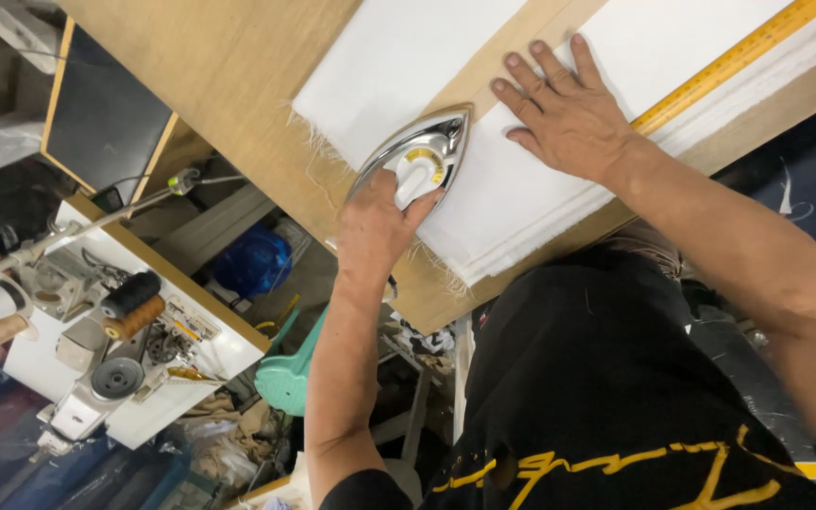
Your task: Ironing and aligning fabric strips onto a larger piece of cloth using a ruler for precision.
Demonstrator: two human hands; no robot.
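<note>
Here, left hand (375,227) around iron (415,156).

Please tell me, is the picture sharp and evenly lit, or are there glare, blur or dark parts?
Head view: the white cloth is very bright and shows almost no texture; the metal iron carries shiny reflections along its rim; the left hand and right hand look fairly sharp; the sewing machine and the floor area below the table are dimmer; table edges lean strongly, a wide-angle effect.
</note>
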